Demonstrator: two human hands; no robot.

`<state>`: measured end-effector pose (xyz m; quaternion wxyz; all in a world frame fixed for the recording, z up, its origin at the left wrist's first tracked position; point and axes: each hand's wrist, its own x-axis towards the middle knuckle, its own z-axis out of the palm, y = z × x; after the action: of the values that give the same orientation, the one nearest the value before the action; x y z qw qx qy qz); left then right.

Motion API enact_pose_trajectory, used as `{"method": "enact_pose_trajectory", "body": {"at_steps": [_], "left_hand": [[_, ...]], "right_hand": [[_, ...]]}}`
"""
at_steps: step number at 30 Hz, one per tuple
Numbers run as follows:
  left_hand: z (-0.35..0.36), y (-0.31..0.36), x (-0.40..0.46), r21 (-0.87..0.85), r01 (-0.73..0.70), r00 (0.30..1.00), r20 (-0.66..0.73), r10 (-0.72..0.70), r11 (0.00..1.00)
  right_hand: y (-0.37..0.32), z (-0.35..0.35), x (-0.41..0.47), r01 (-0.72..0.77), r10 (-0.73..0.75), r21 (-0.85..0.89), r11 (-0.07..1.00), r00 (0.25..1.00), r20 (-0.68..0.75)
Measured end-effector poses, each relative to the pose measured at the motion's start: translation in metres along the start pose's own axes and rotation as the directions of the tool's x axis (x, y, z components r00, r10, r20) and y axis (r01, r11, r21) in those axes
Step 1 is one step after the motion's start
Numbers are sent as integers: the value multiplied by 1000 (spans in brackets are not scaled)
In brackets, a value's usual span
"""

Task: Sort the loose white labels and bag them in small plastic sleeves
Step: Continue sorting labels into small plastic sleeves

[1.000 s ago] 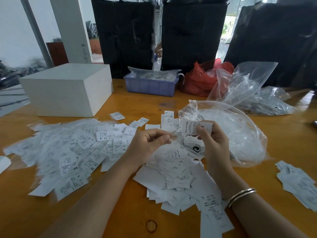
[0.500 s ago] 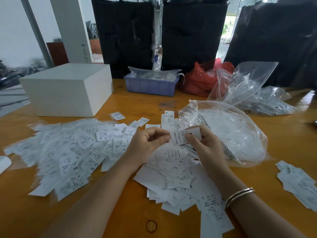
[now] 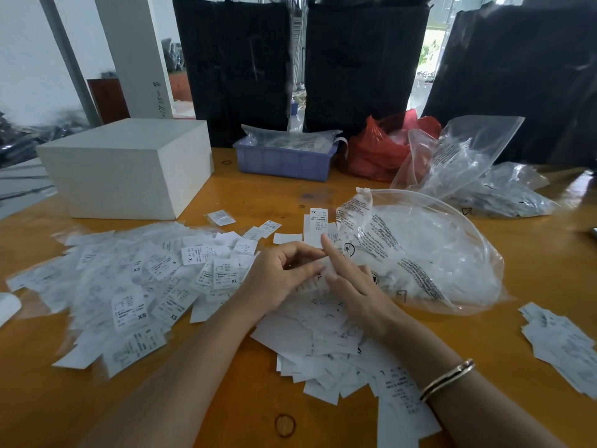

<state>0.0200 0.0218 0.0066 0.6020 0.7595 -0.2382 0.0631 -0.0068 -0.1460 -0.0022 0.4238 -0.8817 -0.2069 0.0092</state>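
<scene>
We see the left hand (image 3: 277, 279) curled, pinching a small clear sleeve (image 3: 318, 270) — the right hand (image 3: 352, 286), fingers straight, touches it — above loose white labels (image 3: 319, 337) heaped on the bench (image 3: 533, 270).

Orange wooden table (image 3: 533, 270) under scattered white labels (image 3: 135, 286), white box (image 3: 129, 169), blue tray (image 3: 284, 161), clear bags (image 3: 429, 253).
</scene>
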Motion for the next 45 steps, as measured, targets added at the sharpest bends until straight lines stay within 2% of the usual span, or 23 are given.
{"method": "enact_pose_trajectory", "body": {"at_steps": [3,5,6,7,8,9,10,11,13,15,16,18,19,21,23,26,30,34,38,40,41,43,45], "left_hand": [[-1,-3,1,29,6,1000,-12,-6,1000],[0,-2,2,59,11,1000,-29,-9,998],[-1,-2,2,64,18,998,-68,-14,998],[-3,-2,2,58,32,991,-134,-24,998],[-6,-2,3,58,54,975,-219,-40,997],[-11,-2,3,102,80,948,-316,-44,992],[-16,-3,3,203,116,911,-412,-23,972],[-22,-4,4,328,164,873,-488,18,930],[-31,-8,3,501,245,819,-565,99,830],[-36,-12,2,585,310,810,-575,113,750],[-37,-14,1,630,349,818,-566,102,694],[-39,-19,0,723,413,840,-537,75,553],[-40,-20,-1,752,432,846,-529,63,498],[-40,-21,-1,777,437,852,-519,68,453],[-37,-19,0,797,369,871,-476,120,478],[-28,-15,2,807,166,912,-344,223,567],[-14,-10,1,724,-40,945,-197,262,689],[-8,-11,1,656,-86,965,-133,226,750],[-8,-11,2,631,-68,968,-147,205,773],[-8,-11,2,613,-68,969,-149,200,787],[-7,-10,1,592,-77,970,-141,198,802],[-6,-9,1,519,-96,977,-115,181,849],[-4,-7,1,435,-87,989,-74,131,896]], "right_hand": [[-1,2,1,2,8,-107,994,996,88],[-3,2,2,29,-22,-139,990,999,48],[-4,1,3,57,-66,-152,987,996,-52],[-3,-2,4,79,-113,-161,984,970,-215],[0,-7,5,83,-145,-166,983,901,-409],[5,-14,6,62,-159,-183,981,801,-578],[11,-23,7,3,-156,-217,976,704,-693],[19,-32,8,-98,-134,-254,962,643,-754],[39,-49,8,-373,30,-282,884,647,-762],[53,-56,8,-593,266,-283,754,669,-693],[56,-57,8,-646,336,-313,697,679,-652],[59,-56,8,-661,353,-388,643,705,-616],[59,-56,8,-655,336,-394,645,706,-623],[58,-56,8,-652,310,-375,659,689,-655],[58,-57,9,-655,305,-341,675,668,-678],[56,-59,9,-639,291,-246,729,615,-733],[56,-59,7,-560,239,-128,818,535,-810],[57,-61,6,-484,209,-63,873,487,-848],[51,-63,3,-341,175,16,940,438,-882],[40,-60,1,-156,38,-39,987,460,-887],[33,-56,-1,-55,-33,-69,996,496,-868],[21,-46,-2,79,-120,-91,993,609,-784],[13,-34,-1,121,-116,-40,992,724,-680]]}}
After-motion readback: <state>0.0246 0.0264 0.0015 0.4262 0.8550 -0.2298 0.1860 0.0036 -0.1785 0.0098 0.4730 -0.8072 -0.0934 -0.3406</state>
